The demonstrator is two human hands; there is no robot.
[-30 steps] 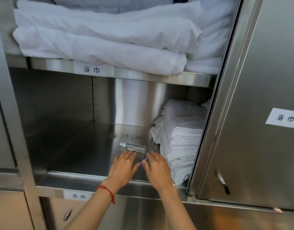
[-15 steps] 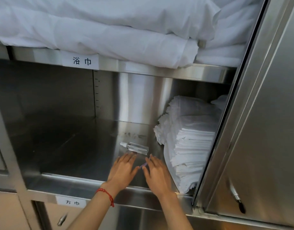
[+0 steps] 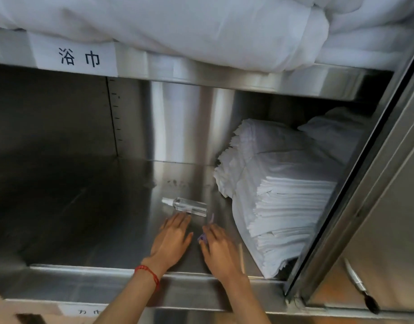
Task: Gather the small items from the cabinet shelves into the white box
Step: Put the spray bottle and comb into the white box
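spray bottle (image 3: 187,206) lying on shelf (image 3: 84,206); folded cloth stack (image 3: 283,206) beside right hand (image 3: 219,249)

We see the left hand (image 3: 172,239) lying flat on the steel shelf (image 3: 84,218), its fingertips just beside a clear spray bottle (image 3: 186,206) that lies on its side. The right hand (image 3: 219,250) rests next to it and touches a small purple item (image 3: 202,237). A stack of folded white cloths (image 3: 283,206) stands at the right.
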